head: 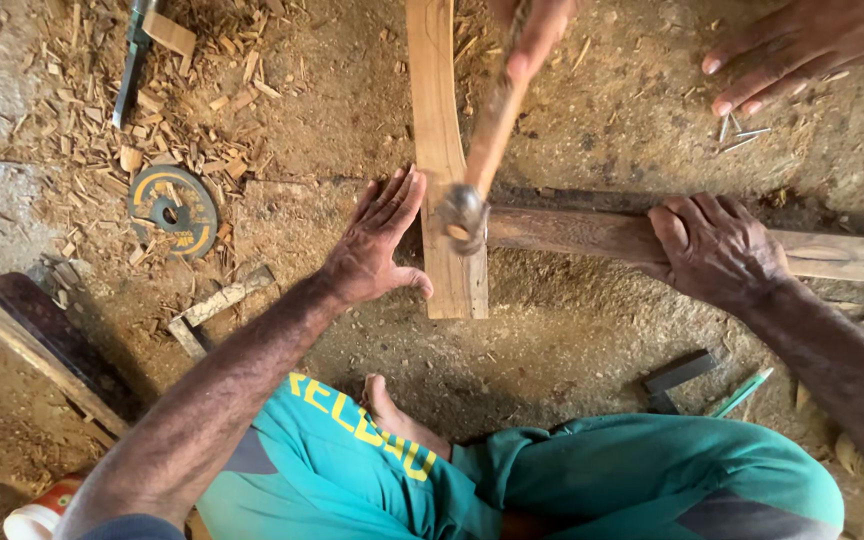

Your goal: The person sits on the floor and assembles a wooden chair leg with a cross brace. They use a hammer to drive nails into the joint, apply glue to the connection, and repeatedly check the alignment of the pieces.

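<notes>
Hands: left flat beside plank, right gripping beam; co-worker's hammer blurred.

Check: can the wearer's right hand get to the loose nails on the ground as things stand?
Probably not right away. The right hand is clamped on the dark wooden bar, and another person's hand hovers just above the nails. The ground between looks otherwise free.
</notes>
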